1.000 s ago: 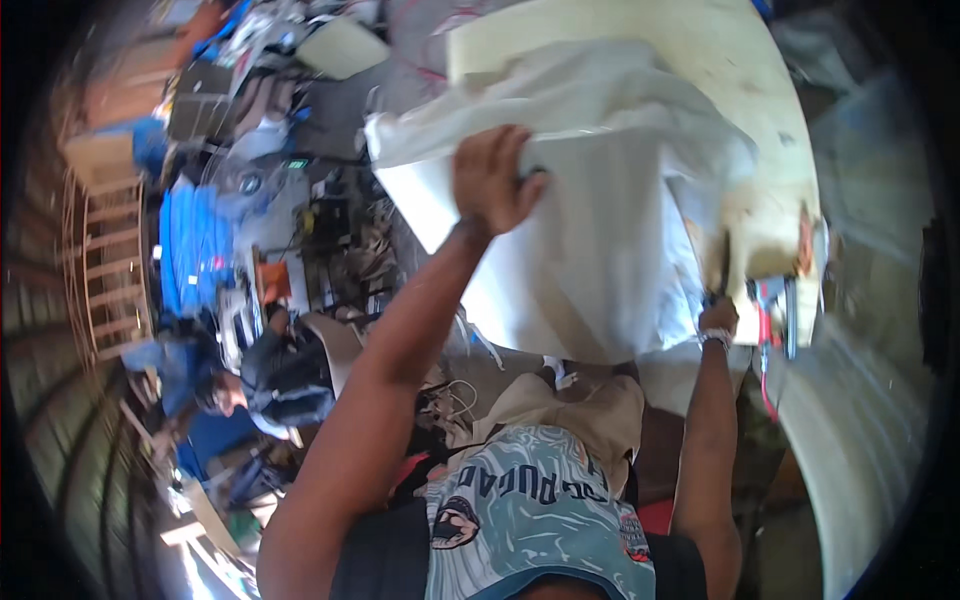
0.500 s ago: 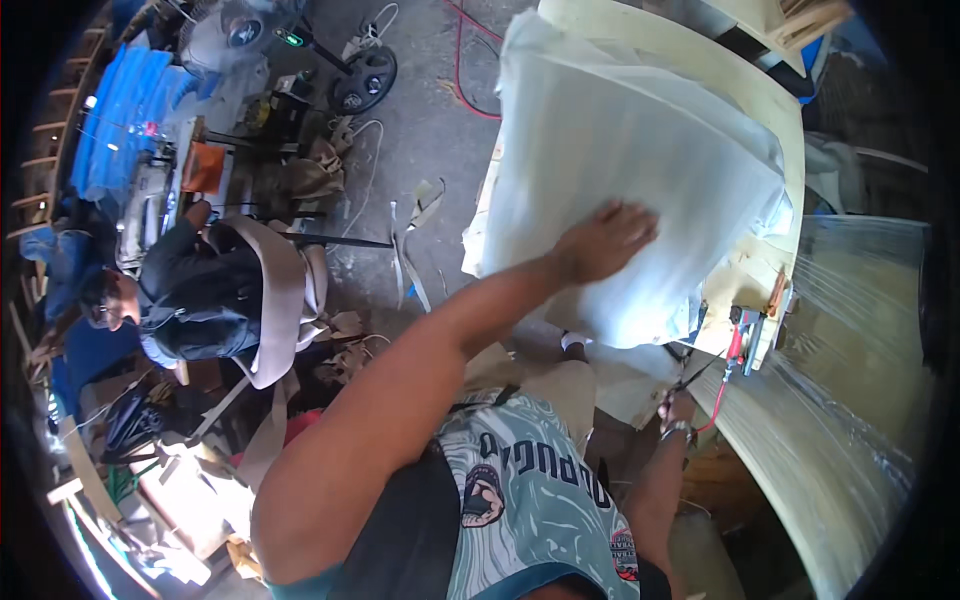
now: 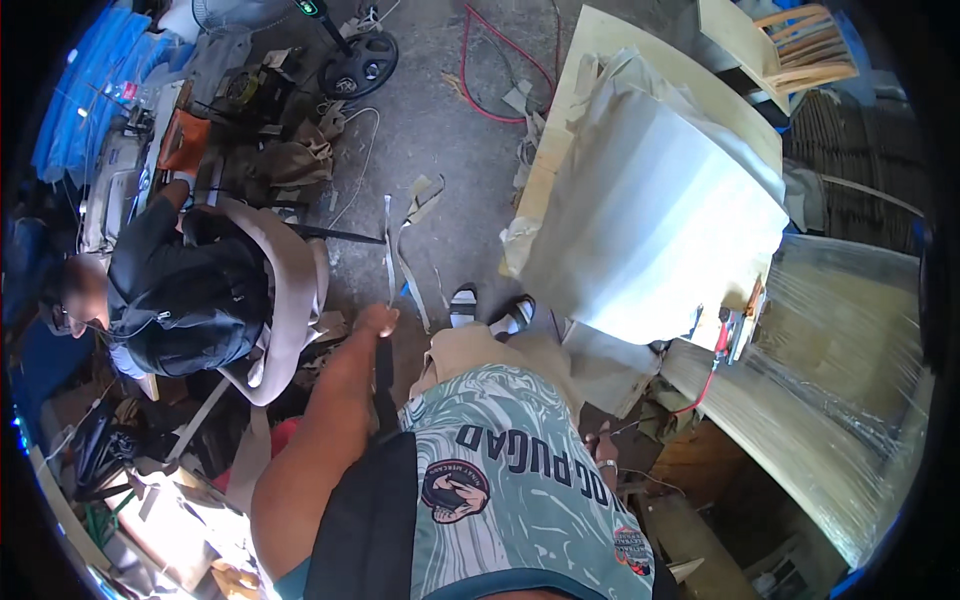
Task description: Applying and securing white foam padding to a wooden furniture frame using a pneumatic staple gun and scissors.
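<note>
Left of the wide, smooth white sheet [image 3: 655, 215] on the pale wooden counter [image 3: 602, 32], holding the left hand [image 3: 377, 320] loosely fisted, with the right hand [image 3: 603, 447] on the sheet's near side, grip impossible to tell.

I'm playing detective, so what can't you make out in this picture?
- Head view, right hand: too small and dark to tell if it holds anything; the shirt hides its forearm.
- Head view, fan: cut off by the top edge.
- Head view, table: mostly hidden by the white sheet.
</note>
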Motion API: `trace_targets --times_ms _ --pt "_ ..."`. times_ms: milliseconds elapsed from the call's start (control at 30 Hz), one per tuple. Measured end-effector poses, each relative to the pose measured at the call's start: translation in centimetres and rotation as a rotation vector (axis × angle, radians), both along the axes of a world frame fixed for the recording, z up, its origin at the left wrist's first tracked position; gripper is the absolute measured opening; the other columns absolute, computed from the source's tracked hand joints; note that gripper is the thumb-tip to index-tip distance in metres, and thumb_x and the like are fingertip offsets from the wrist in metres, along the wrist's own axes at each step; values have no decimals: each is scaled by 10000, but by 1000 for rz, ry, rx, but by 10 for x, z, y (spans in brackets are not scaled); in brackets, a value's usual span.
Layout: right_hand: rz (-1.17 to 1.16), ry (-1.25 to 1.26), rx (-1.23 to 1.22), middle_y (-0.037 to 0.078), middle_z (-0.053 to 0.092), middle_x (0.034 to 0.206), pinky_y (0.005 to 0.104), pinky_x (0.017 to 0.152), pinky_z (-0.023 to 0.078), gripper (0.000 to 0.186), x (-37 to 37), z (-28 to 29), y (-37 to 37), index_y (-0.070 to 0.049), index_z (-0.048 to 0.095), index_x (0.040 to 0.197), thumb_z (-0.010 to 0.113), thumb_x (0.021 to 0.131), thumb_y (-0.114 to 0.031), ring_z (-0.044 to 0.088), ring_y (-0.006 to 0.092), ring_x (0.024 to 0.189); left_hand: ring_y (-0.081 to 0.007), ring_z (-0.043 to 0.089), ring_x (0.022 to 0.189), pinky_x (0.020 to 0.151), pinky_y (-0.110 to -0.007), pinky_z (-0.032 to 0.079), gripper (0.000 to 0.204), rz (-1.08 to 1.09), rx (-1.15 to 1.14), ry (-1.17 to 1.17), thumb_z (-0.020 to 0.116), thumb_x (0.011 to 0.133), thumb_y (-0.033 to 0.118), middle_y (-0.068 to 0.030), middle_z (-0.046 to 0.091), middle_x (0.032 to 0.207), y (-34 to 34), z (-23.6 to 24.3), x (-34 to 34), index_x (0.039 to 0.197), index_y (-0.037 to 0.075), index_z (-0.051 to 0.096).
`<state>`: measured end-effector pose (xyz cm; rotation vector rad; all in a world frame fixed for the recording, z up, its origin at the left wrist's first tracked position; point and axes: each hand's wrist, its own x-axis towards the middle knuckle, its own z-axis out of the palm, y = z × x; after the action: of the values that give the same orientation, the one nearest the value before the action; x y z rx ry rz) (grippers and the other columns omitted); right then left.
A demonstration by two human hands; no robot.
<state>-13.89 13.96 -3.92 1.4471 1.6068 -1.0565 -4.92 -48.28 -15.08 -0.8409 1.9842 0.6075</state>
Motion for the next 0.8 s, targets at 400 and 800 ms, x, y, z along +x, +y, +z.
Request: trace_targets --times_ms 400,800 --pt "-225 579 38 -7 518 583 249 323 293 374 -153 -5 -73 -178 508 780 677 902 -488 426 110 378 -380 627 1100 950 -437 486 553 -115 282 428 503 943 486 -220 661 1176 -21 54 -142 1178 7 648" --pt "-601 108 -37 36 548 566 299 339 344 578 20 16 -303 -141 544 654 592 870 -675 458 165 398 -302 677 827 751 -463 487 626 -178 558 505 457 943 597 -209 683 854 -171 62 -425 949 8 671"
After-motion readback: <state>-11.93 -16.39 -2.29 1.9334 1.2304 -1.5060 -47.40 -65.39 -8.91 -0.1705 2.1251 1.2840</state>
